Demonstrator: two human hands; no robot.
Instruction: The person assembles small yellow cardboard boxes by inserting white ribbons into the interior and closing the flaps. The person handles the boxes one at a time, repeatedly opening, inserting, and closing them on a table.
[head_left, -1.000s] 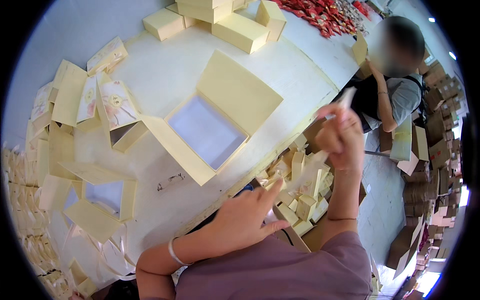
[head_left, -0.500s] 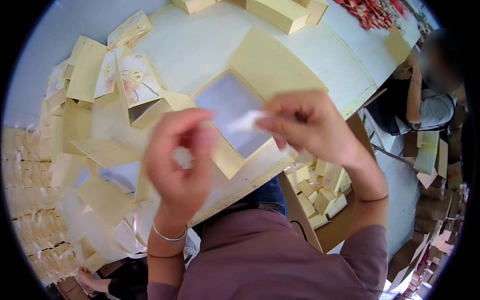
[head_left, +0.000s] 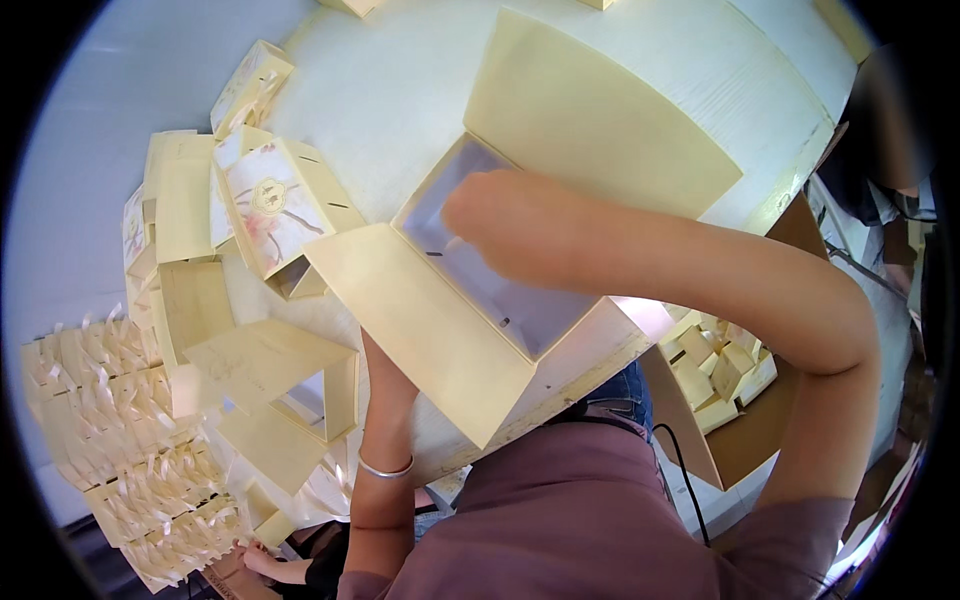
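A cream gift box (head_left: 470, 300) lies opened out in front of me, its pale lilac inside facing up and its two wide flaps spread. Two small dark slots show in the lilac lining. Over that inside my right hand (head_left: 515, 225) is closed, its back turned up. A small pale tip shows below its fingers; what they hold is hidden. My left arm, with a silver bangle on it, reaches under the near flap (head_left: 425, 335). Only the wrist end of my left hand (head_left: 388, 368) shows there, and its fingers are hidden behind the flap.
Floral-lidded boxes (head_left: 270, 195) and open cream boxes (head_left: 285, 390) crowd the left side. Rows of cream pieces with ribbons (head_left: 130, 420) stand beyond them. At right below the table edge is a carton (head_left: 740, 440) of small boxes. Another person's hand (head_left: 258, 558) is at lower left.
My right hand has come down over the box's inside; the white strip it held is mostly out of sight. My left hand has gone behind the near flap, which has been raised. The view has shifted.
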